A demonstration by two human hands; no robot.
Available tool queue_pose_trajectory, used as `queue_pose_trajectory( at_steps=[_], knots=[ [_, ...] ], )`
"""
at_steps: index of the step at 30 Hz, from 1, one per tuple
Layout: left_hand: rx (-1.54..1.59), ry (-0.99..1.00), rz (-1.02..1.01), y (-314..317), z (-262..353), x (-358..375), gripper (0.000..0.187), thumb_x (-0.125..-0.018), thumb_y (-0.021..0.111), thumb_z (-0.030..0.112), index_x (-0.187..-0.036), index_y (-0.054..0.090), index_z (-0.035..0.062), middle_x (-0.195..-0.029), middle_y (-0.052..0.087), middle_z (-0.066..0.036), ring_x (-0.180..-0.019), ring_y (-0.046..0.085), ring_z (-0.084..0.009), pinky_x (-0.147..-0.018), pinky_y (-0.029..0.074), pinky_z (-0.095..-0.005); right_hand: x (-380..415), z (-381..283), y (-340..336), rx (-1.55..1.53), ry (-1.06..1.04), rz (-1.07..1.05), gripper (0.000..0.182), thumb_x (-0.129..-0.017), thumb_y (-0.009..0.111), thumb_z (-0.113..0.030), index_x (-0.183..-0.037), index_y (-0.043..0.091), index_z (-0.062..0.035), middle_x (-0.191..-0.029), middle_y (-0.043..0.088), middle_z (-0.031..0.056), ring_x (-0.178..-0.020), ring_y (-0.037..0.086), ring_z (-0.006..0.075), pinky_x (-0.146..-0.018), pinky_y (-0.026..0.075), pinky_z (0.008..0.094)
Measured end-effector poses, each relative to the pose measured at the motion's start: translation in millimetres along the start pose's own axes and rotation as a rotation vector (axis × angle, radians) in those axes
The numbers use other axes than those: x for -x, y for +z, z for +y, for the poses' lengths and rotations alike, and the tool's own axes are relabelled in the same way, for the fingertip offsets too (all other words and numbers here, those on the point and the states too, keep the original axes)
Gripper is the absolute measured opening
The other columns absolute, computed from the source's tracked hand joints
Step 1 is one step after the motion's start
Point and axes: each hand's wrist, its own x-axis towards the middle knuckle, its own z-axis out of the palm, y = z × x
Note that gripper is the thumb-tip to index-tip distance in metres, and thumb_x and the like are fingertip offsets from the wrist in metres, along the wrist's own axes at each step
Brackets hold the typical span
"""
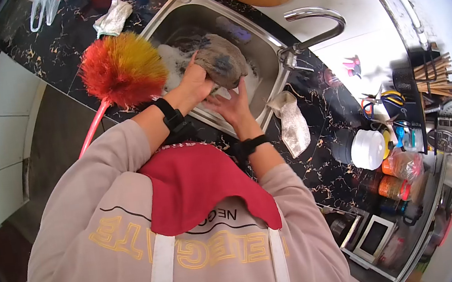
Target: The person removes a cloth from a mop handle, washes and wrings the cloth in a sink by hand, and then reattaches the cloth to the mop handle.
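A wet, rounded grey-brown cloth [222,61] with dark patches is held up over the sink [269,58]. My left hand [195,82] grips its near left edge, with the index finger stretched along the side. My right hand [231,105] is just below, palm turned up and fingers spread, one tip at the cloth's lower right edge. White suds [173,62] and water lie in the basin beneath, partly hidden by the cloth and hands.
A curved faucet [316,26] reaches over the sink's right side. Left of the basin rests a red-yellow duster [122,69]. White cloth gloves lie on the dark counter, one [292,123] to the right, another [113,17] at the upper left. A white-lidded container [367,149] stands farther right.
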Motion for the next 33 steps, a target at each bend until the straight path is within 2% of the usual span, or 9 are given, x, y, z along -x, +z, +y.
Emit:
queue_pose_trajectory(
  at_steps=[1, 4, 8, 10, 12, 15, 19, 28, 33],
  knots=[
    [0.041, -0.049, 0.009, 2.5, 0.5, -0.7, 0.027, -0.09, 0.049, 0.011, -0.117, 0.047, 0.0125, -0.111, 0.056, -0.007, -0.101, 0.055, -0.0221, -0.087, 0.046, -0.0423, -5.0, -1.1, 0.9, -0.004, -0.007, -0.005, 0.064, -0.083, 0.056, -0.043, -0.132, 0.033, -0.0095, -0.134, 0.036, 0.0163, -0.125, 0.032, 0.0329, -0.098, 0.032, 0.0536],
    [0.009, -0.139, -0.012, 6.3, 1.4, 10.4, 0.026, -0.088, 0.051, 0.011, -0.114, 0.05, 0.0108, -0.115, 0.054, -0.007, -0.103, 0.053, -0.0235, -0.089, 0.045, -0.0424, -26.4, -9.4, 2.1, -0.159, -0.334, -0.528, 0.064, -0.082, 0.056, -0.049, -0.129, 0.039, -0.0084, -0.134, 0.038, 0.0146, -0.124, 0.035, 0.0314, -0.101, 0.03, 0.0509],
    [-0.102, -0.207, 0.059, 3.8, 1.4, 15.9, 0.028, -0.089, 0.051, 0.015, -0.116, 0.051, 0.0073, -0.117, 0.054, -0.006, -0.108, 0.051, -0.0223, -0.092, 0.043, -0.0426, -32.5, -47.0, 2.5, -0.091, -0.379, -0.482, 0.046, -0.084, 0.058, -0.036, -0.118, 0.05, -0.0057, -0.119, 0.053, 0.0106, -0.113, 0.048, 0.026, -0.095, 0.039, 0.0417],
    [-0.387, -0.202, -0.152, -6.2, 4.2, 19.2, 0.031, -0.087, 0.053, 0.02, -0.116, 0.05, 0.0089, -0.116, 0.054, -0.007, -0.104, 0.053, -0.023, -0.089, 0.043, -0.0443, -37.8, -58.4, -0.6, -0.049, -0.414, -0.423, 0.038, -0.085, 0.057, -0.03, -0.114, 0.053, -0.0046, -0.113, 0.057, 0.01, -0.108, 0.052, 0.0242, -0.092, 0.042, 0.0387],
    [-0.288, -0.271, -0.195, -3.3, 8.1, 21.6, 0.034, -0.086, 0.056, 0.024, -0.116, 0.05, 0.0087, -0.115, 0.054, -0.008, -0.104, 0.053, -0.0228, -0.088, 0.044, -0.0437, -47.7, -70.5, -6.1, 0.137, -0.599, -0.289, 0.029, -0.083, 0.057, -0.02, -0.107, 0.057, -0.0042, -0.104, 0.059, 0.0094, -0.097, 0.056, 0.0223, -0.086, 0.045, 0.0366],
    [-0.144, -0.337, -0.171, 13.8, 8.6, 18.4, 0.038, -0.083, 0.061, 0.03, -0.114, 0.051, 0.009, -0.111, 0.056, -0.008, -0.103, 0.054, -0.0217, -0.086, 0.045, -0.0422, -22.5, -62.7, 7.0, 0.264, -0.553, -0.253, 0.026, -0.081, 0.058, -0.02, -0.101, 0.058, -0.003, -0.096, 0.059, 0.0083, -0.089, 0.057, 0.0216, -0.08, 0.046, 0.0357],
    [-0.142, -0.291, 0.14, 1.6, -7.7, -1.7, 0.036, -0.08, 0.067, 0.031, -0.106, 0.054, 0.0088, -0.099, 0.06, -0.007, -0.094, 0.059, -0.0199, -0.081, 0.048, -0.0413, -12.1, -48.6, 16.0, 0.51, -0.433, -0.297, 0.027, -0.08, 0.058, -0.021, -0.1, 0.058, -0.002, -0.093, 0.059, 0.0077, -0.085, 0.057, 0.0206, -0.075, 0.047, 0.0339],
    [-0.235, -0.307, 0.291, -13.0, -14.7, -15.4, 0.018, -0.087, 0.055, 0.022, -0.096, 0.057, 0.006, -0.091, 0.062, -0.005, -0.082, 0.062, -0.019, -0.074, 0.052, -0.0369, -35.8, -61.1, 23.1, 0.98, -0.373, -0.208, 0.038, -0.08, 0.056, -0.027, -0.101, 0.057, 0.0047, -0.093, 0.059, 0.0107, -0.084, 0.056, 0.021, -0.072, 0.045, 0.0337],
    [-0.222, -0.231, 0.307, -24.9, -18.4, -23.1, 0.019, -0.087, 0.054, 0.019, -0.099, 0.056, 0.0033, -0.091, 0.061, -0.006, -0.081, 0.062, -0.0202, -0.071, 0.053, -0.0368, -57.1, -59.3, 19.0, 1.088, -0.344, -0.156, 0.047, -0.082, 0.056, -0.031, -0.111, 0.054, 0.0061, -0.105, 0.057, 0.0147, -0.099, 0.053, 0.0225, -0.082, 0.042, 0.0356]
  ],
)
